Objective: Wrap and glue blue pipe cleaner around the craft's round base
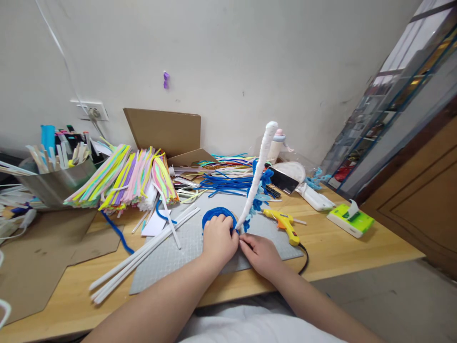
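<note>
Closes the left grip (pixel 218 242) over the near edge of a blue coil (pixel 214 213), with fingers bent down on it and thumb toward its right side. Holds the right grip (pixel 263 255) close beside the left, with thumb and fingertips at the foot of a white wrapped stem (pixel 260 174); cannot tell whether pinching the stem, the coil's edge or nothing. Has the stem aslant, from a foot between the two grips to a rounded top well above the right one, leaning rightward. Shows blue flowers (pixel 257 205) close behind the stem, above the right grip.

Has a grey cutting mat (pixel 153 271) beneath both grips, and the wooden desk (pixel 339 252) under that. Has a yellow glue gun (pixel 283 221) near, to the right of the right grip, with its black cord (pixel 306 259) curving down. Has several white sticks (pixel 146 255) to the left of the left grip, reaching past the mat's edge. Beyond both grips, has a spread of blue pipe cleaners (pixel 228 182); farther left, beyond the left grip, multicoloured bundles (pixel 137 178); beyond the right grip, a black phone (pixel 283 180); well apart to its right, a green tissue pack (pixel 346 221).
</note>
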Tool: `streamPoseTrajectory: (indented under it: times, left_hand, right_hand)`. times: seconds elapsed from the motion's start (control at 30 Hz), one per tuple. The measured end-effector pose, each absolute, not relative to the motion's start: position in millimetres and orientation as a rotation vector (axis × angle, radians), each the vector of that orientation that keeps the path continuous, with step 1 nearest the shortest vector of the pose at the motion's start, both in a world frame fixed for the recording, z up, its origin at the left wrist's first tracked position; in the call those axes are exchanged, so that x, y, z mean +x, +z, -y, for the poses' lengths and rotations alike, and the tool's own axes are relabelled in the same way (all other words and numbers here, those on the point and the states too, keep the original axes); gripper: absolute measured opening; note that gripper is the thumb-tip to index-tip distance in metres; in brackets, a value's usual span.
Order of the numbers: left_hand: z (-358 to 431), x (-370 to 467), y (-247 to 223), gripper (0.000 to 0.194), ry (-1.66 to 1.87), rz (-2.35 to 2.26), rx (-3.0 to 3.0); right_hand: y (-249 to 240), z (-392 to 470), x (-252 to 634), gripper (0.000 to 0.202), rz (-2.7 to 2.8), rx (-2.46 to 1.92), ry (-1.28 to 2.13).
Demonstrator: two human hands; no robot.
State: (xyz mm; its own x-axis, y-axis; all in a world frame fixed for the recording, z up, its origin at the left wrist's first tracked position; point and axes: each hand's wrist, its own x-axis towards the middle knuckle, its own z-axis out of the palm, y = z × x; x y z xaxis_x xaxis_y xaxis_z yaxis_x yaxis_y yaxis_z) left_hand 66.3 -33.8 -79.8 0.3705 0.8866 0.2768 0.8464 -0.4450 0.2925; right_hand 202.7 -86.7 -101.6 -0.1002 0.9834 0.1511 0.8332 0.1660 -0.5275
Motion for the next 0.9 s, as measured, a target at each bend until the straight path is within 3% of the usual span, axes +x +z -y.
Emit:
streamPoseTrajectory:
  times: [0.67,0.9]
  left_hand:
    - [35.0,66.1,-78.5,0.002,0.614,-1.59,2.525]
    - [35.0,65.9,-76.0,0.003,0.57,-1.585,2.505]
  right_hand:
    - [-101.2,87.2,200.2,0.024,1.987,-1.779,0.381]
    - [-89.2,107.6,207.1,0.023,1.83,-1.797,0.684]
